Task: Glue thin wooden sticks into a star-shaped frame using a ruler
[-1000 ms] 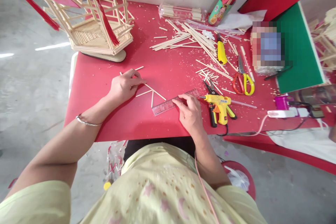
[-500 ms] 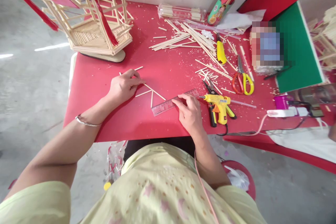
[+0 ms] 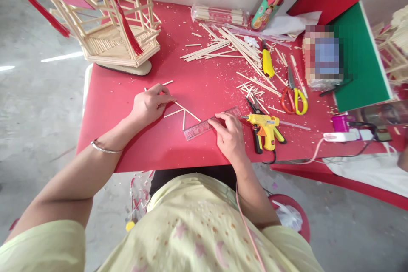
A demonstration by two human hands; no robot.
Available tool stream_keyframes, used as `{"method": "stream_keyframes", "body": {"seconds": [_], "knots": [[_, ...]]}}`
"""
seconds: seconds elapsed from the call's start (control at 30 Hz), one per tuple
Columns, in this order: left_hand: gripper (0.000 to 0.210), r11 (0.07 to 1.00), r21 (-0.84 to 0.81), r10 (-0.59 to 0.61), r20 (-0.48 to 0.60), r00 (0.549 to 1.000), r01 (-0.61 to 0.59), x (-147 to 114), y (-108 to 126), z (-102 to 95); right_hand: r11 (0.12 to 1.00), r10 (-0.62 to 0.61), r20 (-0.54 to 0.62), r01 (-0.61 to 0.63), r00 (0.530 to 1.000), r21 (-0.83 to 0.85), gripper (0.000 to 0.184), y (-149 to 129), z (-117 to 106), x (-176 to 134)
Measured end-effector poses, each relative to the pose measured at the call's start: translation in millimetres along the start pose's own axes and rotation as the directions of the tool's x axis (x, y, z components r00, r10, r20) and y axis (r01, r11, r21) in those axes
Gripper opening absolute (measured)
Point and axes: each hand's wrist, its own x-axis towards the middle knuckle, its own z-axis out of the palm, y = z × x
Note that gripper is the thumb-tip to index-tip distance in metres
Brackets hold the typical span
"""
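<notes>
Pale thin wooden sticks point(image 3: 184, 109) joined into a branching shape lie on the red tabletop. The fingers of my left hand point(image 3: 151, 104) are closed in a pinch on this stick frame, and part of it is hidden under the hand. A clear plastic ruler point(image 3: 196, 129) lies slantwise, with its edge by the right end of one stick. My right hand point(image 3: 230, 136) has its thumb and fingers closed on the ruler's middle. Just right of that hand are a yellow glue gun point(image 3: 266, 126) and black-and-yellow pliers point(image 3: 258, 141), partly covered by the gun.
A stick-built pavilion model point(image 3: 117, 42) with red tassels stands at the back left. Loose sticks point(image 3: 236, 46) and offcuts lie behind the hands. A yellow-handled cutter point(image 3: 267, 63), scissors point(image 3: 295, 95) and a power strip point(image 3: 344, 136) are on the right.
</notes>
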Motion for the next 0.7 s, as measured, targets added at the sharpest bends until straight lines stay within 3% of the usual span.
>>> {"method": "stream_keyframes", "body": {"seconds": [0.7], "knots": [[0.037, 1.0, 0.009, -0.001, -0.003, 1.0, 0.001, 0.0, 0.6, -0.1, 1.0, -0.007, -0.024, 0.007, 1.0, 0.008, 0.051, 0.1, -0.3, -0.5]]}}
